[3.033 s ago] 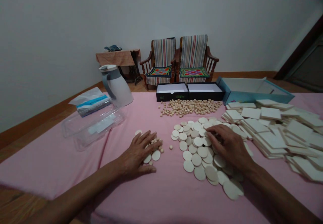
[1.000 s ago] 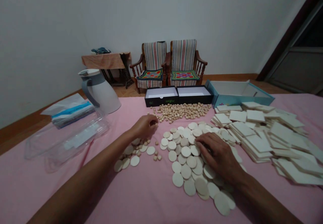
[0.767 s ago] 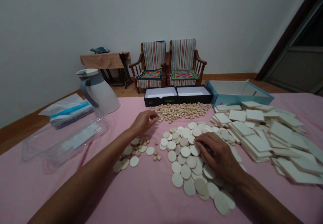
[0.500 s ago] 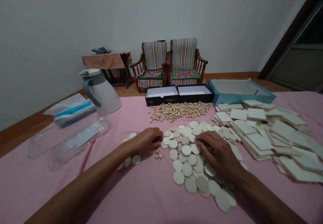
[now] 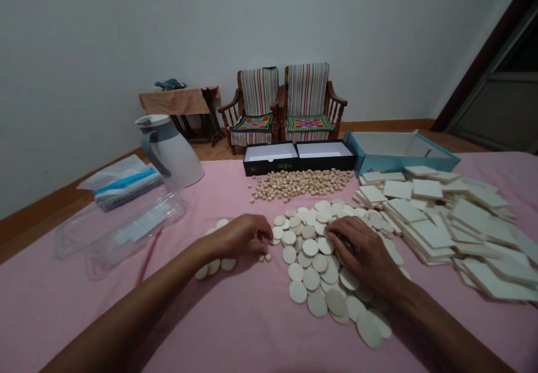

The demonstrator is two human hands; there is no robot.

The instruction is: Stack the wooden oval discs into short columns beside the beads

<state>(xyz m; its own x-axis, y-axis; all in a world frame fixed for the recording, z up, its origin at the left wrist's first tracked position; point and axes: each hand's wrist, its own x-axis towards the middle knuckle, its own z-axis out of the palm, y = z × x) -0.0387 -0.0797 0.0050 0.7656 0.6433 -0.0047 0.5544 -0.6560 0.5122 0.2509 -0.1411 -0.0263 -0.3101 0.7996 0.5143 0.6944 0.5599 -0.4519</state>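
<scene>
My left hand [image 5: 241, 237] rests with curled fingers on a small heap of pale discs and little wooden beads [image 5: 218, 264] on the pink cloth [image 5: 252, 328]. What its fingertips pinch is hidden. My right hand [image 5: 365, 252] lies palm down, fingers bent, on the big spread of pale round discs [image 5: 313, 261]. Farther back lies a pile of small wooden beads [image 5: 300, 183]. A wide heap of pale square tiles [image 5: 441, 222] covers the right side.
A white jug [image 5: 170, 152] stands back left beside clear plastic cases [image 5: 121, 222]. Two open black boxes [image 5: 300, 156] and a blue box [image 5: 399, 152] sit at the table's far edge. Two striped armchairs [image 5: 286, 101] stand by the wall.
My left hand reached out to the bead pile, then drew back to the small heap near me and curled over it. My right hand stayed on the discs.
</scene>
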